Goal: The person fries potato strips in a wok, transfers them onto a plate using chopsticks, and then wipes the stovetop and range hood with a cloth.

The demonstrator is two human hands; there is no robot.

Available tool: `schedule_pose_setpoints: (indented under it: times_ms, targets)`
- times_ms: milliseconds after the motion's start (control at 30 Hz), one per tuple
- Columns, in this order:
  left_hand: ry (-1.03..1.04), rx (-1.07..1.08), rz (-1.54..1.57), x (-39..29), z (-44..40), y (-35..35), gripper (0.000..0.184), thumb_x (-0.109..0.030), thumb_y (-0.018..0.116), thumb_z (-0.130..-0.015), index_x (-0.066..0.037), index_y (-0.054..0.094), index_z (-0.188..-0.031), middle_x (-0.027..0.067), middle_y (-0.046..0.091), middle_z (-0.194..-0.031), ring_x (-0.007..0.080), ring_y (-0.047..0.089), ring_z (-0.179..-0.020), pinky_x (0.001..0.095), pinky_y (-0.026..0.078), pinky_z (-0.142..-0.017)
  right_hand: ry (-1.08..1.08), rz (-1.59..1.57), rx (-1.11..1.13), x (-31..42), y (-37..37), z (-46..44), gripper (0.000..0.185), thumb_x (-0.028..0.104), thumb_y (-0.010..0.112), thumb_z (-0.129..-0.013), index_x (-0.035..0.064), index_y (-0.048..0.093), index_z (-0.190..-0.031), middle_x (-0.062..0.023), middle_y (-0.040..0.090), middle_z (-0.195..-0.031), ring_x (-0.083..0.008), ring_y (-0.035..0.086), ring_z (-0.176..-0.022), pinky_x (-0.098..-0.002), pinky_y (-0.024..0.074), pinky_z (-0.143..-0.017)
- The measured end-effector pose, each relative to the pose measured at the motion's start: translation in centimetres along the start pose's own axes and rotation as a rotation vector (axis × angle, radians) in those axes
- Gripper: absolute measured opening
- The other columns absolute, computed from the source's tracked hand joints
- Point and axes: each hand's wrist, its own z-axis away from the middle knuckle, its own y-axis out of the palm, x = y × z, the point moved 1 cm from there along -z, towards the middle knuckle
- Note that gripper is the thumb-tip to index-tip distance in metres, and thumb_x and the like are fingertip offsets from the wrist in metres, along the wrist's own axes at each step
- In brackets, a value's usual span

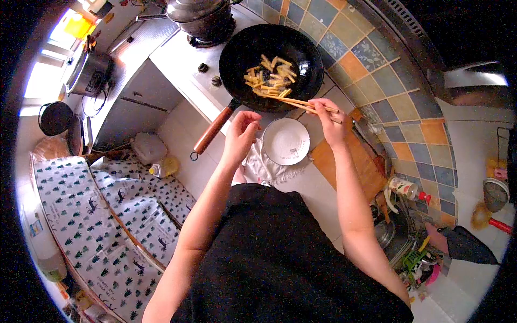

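Note:
A black wok (237,70) with a wooden handle (214,130) sits on the stove and holds yellow fried strips (277,75). Wooden chopsticks (301,102) are gripped by my right hand (329,121), their tips among the strips at the wok's near side. My left hand (244,132) hovers beside the handle with its fingers curled together; whether anything is between them is hidden. Between my hands lies a white plate (287,141) with a dark rim, partly over a white cloth (262,166).
A lidded pot (198,16) stands at the back burner. Right of the plate lies a wooden board (350,161), with a bottle (404,187) and a utensil rack beyond. At left are a cooker (92,72) and a patterned cloth (97,215).

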Motion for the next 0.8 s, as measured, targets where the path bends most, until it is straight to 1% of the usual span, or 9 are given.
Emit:
schedule_pose_setpoints:
  times_ms: [67, 167, 267, 300, 400, 533, 667, 700, 800]
  targets:
    - [-0.028, 0.019, 0.01, -0.3, 0.1, 0.0, 0.013, -0.008, 0.049, -0.086, -0.005, 0.053, -0.097, 0.0011, 0.055, -0.082, 0.0049, 0.049, -0.065, 0.0185, 0.039, -0.053, 0.009, 0.03, -0.017, 0.2, 0.2, -0.3, 0.022, 0.018, 0.052, -0.091, -0.0014, 0.061, -0.093, -0.0078, 0.065, -0.089, -0.0152, 0.063, -0.079, -0.0249, 0.05, -0.071]
    - [-0.047, 0.014, 0.013, -0.6, 0.2, 0.1, 0.013, -0.008, 0.049, -0.086, -0.005, 0.053, -0.097, 0.001, 0.055, -0.082, 0.0052, 0.049, -0.065, 0.0189, 0.04, -0.053, -0.016, 0.067, -0.053, -0.3, 0.5, -1.1, 0.022, 0.018, 0.052, -0.09, -0.0009, 0.062, -0.094, -0.0075, 0.065, -0.087, -0.0148, 0.063, -0.078, -0.0245, 0.0498, -0.07]
    - [0.01, -0.012, 0.016, -0.2, 0.0, 0.2, 0.013, -0.009, 0.052, -0.085, -0.008, 0.054, -0.098, -0.0007, 0.058, -0.076, 0.0035, 0.043, -0.051, 0.0168, 0.034, -0.044, -0.031, 0.128, -0.077, -0.6, 0.6, -1.9, 0.025, 0.019, 0.051, -0.091, -0.0022, 0.062, -0.098, -0.0086, 0.065, -0.088, -0.0149, 0.063, -0.08, -0.0241, 0.05, -0.071]
    - [0.009, -0.013, 0.005, -0.2, 0.0, 0.2, 0.013, -0.009, 0.052, -0.085, -0.008, 0.054, -0.098, -0.0006, 0.058, -0.076, 0.0035, 0.043, -0.051, 0.0168, 0.034, -0.044, -0.031, 0.153, -0.082, -0.7, 0.5, -2.2, 0.026, 0.019, 0.051, -0.091, -0.0029, 0.062, -0.099, -0.0091, 0.065, -0.09, -0.0151, 0.063, -0.081, -0.024, 0.0502, -0.071]
    - [0.003, -0.017, -0.016, -0.3, -0.1, 0.1, 0.014, -0.009, 0.051, -0.085, -0.008, 0.054, -0.098, -0.0002, 0.058, -0.076, 0.0037, 0.043, -0.051, 0.0168, 0.034, -0.044, -0.08, 0.144, -0.141, -1.5, 0.4, -3.2, 0.022, 0.019, 0.053, -0.09, 0.0005, 0.063, -0.097, -0.0061, 0.066, -0.085, -0.0121, 0.061, -0.077, -0.0233, 0.0473, -0.07]
    - [0.003, -0.018, -0.018, -0.1, -0.2, 0.0, 0.014, -0.009, 0.051, -0.085, -0.007, 0.054, -0.099, 0.0, 0.058, -0.075, 0.0038, 0.044, -0.051, 0.0168, 0.034, -0.045, -0.158, 0.223, -0.185, -2.2, -0.2, -4.3, 0.022, 0.02, 0.053, -0.09, 0.0011, 0.063, -0.097, -0.0061, 0.065, -0.083, -0.0125, 0.06, -0.077, -0.0245, 0.0463, -0.069]
    - [0.007, -0.017, -0.025, -0.1, -0.2, 0.0, 0.014, -0.01, 0.051, -0.085, -0.008, 0.054, -0.099, 0.0001, 0.058, -0.075, 0.004, 0.044, -0.051, 0.017, 0.034, -0.044, -0.179, 0.287, -0.219, -2.1, -0.8, -4.5, 0.025, 0.02, 0.052, -0.091, -0.0014, 0.062, -0.1, -0.0085, 0.065, -0.091, -0.0159, 0.063, -0.083, -0.0253, 0.0488, -0.073]
    - [0.005, -0.015, -0.026, -0.1, -0.2, 0.0, 0.014, -0.01, 0.051, -0.085, -0.008, 0.054, -0.099, 0.0, 0.058, -0.075, 0.004, 0.044, -0.051, 0.017, 0.034, -0.044, -0.159, 0.245, -0.223, -2.0, -0.9, -4.5, 0.025, 0.019, 0.051, -0.091, -0.0014, 0.062, -0.101, -0.0084, 0.065, -0.092, -0.0162, 0.063, -0.083, -0.0256, 0.0488, -0.073]
    - [0.001, -0.011, -0.027, -0.2, -0.2, 0.0, 0.014, -0.011, 0.051, -0.085, -0.008, 0.054, -0.099, -0.0001, 0.058, -0.075, 0.0041, 0.044, -0.051, 0.0172, 0.034, -0.045, -0.225, 0.302, -0.23, -1.5, -1.4, -4.5, 0.026, 0.019, 0.049, -0.092, -0.0015, 0.061, -0.102, -0.0085, 0.065, -0.091, -0.0167, 0.063, -0.083, -0.0259, 0.0488, -0.073]
